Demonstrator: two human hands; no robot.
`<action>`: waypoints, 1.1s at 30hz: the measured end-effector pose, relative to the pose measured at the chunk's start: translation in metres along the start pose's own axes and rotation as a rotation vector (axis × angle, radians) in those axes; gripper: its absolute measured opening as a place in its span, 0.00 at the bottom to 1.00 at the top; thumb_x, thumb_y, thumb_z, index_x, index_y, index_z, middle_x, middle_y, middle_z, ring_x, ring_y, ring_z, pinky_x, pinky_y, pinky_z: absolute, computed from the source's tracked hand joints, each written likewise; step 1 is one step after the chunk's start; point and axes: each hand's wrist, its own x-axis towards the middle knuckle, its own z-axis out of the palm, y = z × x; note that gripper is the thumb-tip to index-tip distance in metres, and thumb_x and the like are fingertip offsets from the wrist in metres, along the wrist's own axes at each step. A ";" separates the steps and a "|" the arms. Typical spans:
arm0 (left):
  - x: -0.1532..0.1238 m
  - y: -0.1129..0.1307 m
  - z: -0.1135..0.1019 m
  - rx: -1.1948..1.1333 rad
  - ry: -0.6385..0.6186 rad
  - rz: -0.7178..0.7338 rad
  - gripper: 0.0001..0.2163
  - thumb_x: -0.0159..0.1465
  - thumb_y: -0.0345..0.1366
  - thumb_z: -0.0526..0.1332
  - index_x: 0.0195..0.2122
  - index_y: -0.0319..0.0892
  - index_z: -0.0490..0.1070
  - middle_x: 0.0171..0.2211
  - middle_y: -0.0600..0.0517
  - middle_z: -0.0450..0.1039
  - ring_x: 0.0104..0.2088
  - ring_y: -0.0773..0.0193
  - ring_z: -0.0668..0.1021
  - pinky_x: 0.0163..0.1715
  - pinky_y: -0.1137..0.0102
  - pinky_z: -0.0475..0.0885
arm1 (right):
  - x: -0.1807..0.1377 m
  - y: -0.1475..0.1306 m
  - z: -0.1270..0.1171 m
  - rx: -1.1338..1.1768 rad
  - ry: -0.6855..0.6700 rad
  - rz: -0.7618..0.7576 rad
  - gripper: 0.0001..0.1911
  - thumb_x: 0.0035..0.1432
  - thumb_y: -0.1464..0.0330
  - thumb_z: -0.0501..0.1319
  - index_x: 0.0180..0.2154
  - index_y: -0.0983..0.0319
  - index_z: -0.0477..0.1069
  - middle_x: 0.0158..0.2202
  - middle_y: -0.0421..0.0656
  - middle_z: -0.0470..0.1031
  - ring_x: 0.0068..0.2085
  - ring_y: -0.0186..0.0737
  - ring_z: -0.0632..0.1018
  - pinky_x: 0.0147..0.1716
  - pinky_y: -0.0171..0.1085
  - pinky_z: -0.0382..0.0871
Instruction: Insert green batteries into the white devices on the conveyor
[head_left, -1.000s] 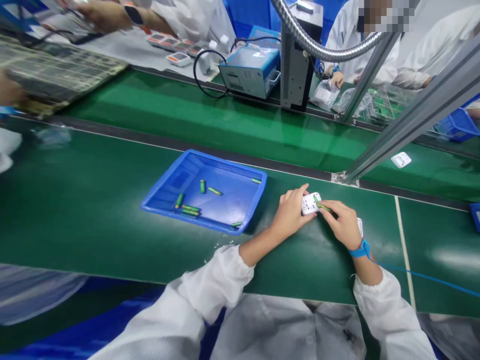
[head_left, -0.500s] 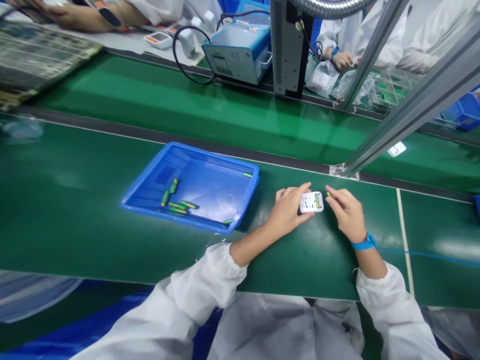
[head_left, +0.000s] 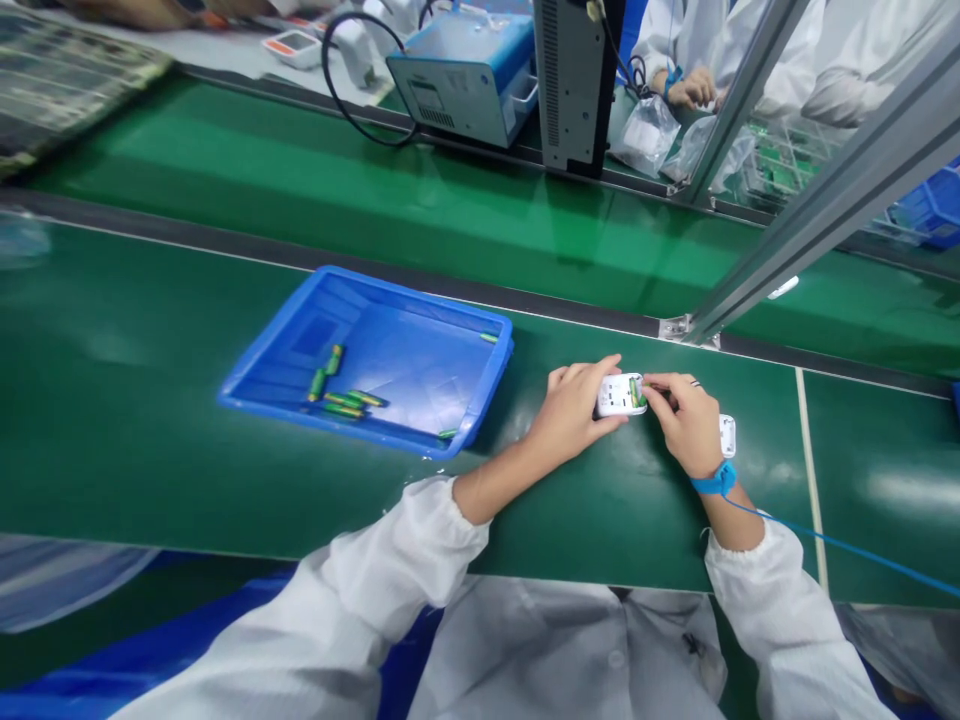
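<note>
My left hand point(head_left: 571, 412) grips a small white device point(head_left: 617, 394) from its left side, holding it on the green table. A green battery point(head_left: 634, 392) lies in the device's right end. My right hand point(head_left: 684, 420) has its fingertips pressed on that battery; a blue wrist strap point(head_left: 716, 480) circles the wrist. A small white cover piece point(head_left: 727, 435) lies just right of my right hand. To the left stands a blue tray point(head_left: 480, 385) with several loose green batteries point(head_left: 341, 398) in it.
A green conveyor belt point(head_left: 375, 200) runs behind the table, with a white part point(head_left: 782, 288) on it. An aluminium post point(head_left: 810, 215) slants down to the table edge. A blue-grey instrument box point(head_left: 461, 70) and a dark tower point(head_left: 574, 85) stand beyond. Other people's hands work at the far side.
My right hand drew back from the device with a battery, then came in again and now presses on the device's right end. The view has tilted down a little.
</note>
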 end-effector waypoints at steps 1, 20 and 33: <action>0.000 0.000 0.000 0.002 -0.002 0.000 0.42 0.64 0.40 0.77 0.77 0.50 0.59 0.65 0.44 0.77 0.66 0.41 0.75 0.66 0.50 0.65 | 0.001 0.000 0.001 -0.014 0.007 -0.005 0.14 0.77 0.56 0.61 0.48 0.55 0.84 0.40 0.45 0.87 0.43 0.49 0.84 0.49 0.45 0.79; 0.003 0.001 0.002 -0.017 0.050 -0.001 0.36 0.65 0.42 0.77 0.72 0.49 0.67 0.65 0.46 0.77 0.64 0.43 0.76 0.65 0.49 0.66 | -0.006 0.014 -0.010 -0.037 -0.173 -0.229 0.21 0.75 0.68 0.58 0.61 0.56 0.82 0.64 0.50 0.82 0.63 0.55 0.83 0.67 0.59 0.75; -0.005 0.002 -0.001 -0.084 0.092 0.338 0.30 0.72 0.49 0.71 0.73 0.50 0.69 0.65 0.43 0.77 0.67 0.45 0.75 0.70 0.49 0.67 | -0.001 0.004 -0.017 0.746 -0.321 0.261 0.29 0.64 0.49 0.73 0.60 0.58 0.81 0.53 0.47 0.88 0.52 0.52 0.88 0.55 0.50 0.85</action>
